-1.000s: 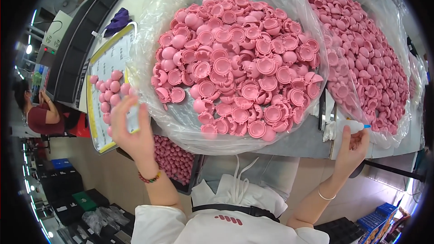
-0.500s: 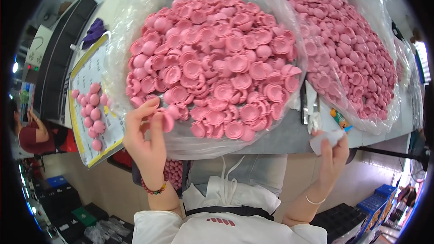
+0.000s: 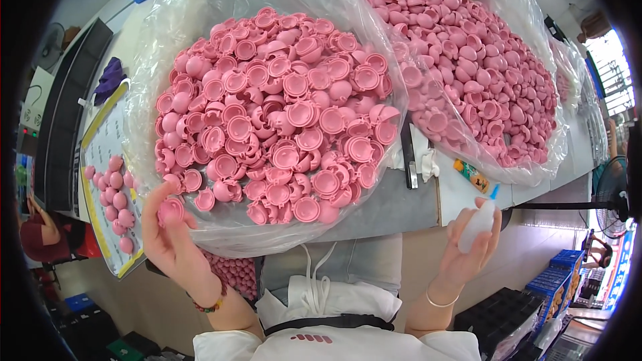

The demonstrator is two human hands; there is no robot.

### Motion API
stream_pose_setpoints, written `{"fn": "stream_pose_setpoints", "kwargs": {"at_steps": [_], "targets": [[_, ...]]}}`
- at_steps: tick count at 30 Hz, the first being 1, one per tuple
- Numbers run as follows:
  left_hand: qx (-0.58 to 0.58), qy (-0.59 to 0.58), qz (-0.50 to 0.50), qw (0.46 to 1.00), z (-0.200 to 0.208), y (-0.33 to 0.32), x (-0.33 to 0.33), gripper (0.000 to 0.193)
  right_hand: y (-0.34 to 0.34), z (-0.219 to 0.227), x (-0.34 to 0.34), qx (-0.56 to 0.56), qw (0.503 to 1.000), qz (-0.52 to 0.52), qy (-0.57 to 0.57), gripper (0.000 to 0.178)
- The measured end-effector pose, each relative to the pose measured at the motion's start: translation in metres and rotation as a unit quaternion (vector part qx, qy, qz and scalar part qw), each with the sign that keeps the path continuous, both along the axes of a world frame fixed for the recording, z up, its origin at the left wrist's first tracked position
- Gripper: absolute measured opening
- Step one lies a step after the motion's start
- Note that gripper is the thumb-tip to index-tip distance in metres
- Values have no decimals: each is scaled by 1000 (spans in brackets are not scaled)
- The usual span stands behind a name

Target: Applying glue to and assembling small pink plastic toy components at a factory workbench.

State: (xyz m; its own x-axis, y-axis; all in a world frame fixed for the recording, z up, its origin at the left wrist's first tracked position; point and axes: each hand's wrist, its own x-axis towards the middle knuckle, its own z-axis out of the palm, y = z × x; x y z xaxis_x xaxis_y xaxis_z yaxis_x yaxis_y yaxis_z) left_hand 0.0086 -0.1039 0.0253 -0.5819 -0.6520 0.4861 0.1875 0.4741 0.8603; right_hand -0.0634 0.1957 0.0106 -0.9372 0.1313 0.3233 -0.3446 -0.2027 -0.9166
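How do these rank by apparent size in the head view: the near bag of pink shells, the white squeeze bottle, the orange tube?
1. near bag of pink shells
2. white squeeze bottle
3. orange tube, though it lies farther away

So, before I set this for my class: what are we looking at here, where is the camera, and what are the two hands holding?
The picture comes from a wide fisheye camera worn on a person's head, looking down, so straight edges bend. No machine here: two bare hands. The left hand holds a pink plastic half-shell. The right hand holds a small white squeeze bottle with a blue tip. On the table lie two clear bags: the nearer bag and the farther bag, both heaped with the same pink shells. At the left, a sheet carries a few more.
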Motion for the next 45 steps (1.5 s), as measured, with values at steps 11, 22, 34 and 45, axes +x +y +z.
{"fn": "stream_pose_setpoints", "kwargs": {"at_steps": [11, 22, 34, 45], "targets": [[462, -49, -497, 733, -19, 102, -1, 45, -38, 11, 18, -60, 991, 53, 103, 42], [463, -58, -479, 744, -24, 102, 1, 44, -35, 16, 24, 170, 952, 44, 251, 59], [453, -39, -508, 732, -25, 100, 1, 42, -34, 17, 23, 184, 950, 48, 248, 59], [445, -54, -504, 738, -23, 99, 0, 43, -38, 14, 23, 214, 945, 33, 243, 60]]}}
